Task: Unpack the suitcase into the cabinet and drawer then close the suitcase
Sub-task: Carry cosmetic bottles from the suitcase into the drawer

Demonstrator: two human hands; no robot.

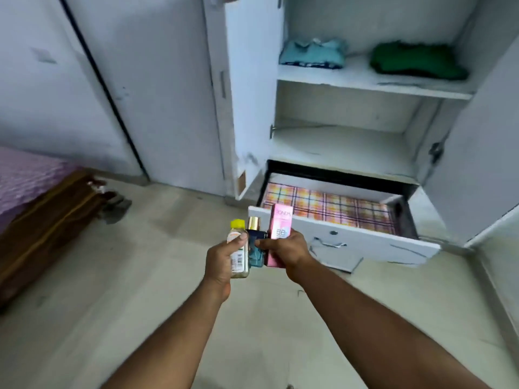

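Head view: nearest, the left hand (222,259) curls round a clear bottle with a yellow cap (238,249), and the right hand (283,249) grips a pink carton (278,234), its fingertips pinching a blue perfume bottle (256,248) between them. Just beyond, the drawer (351,240) stands pulled out, a checked liner (331,207) on its bottom. Farther up, the cabinet (373,82) shelf carries a folded teal garment (313,54) near its left edge and a green one (415,60) near its right.
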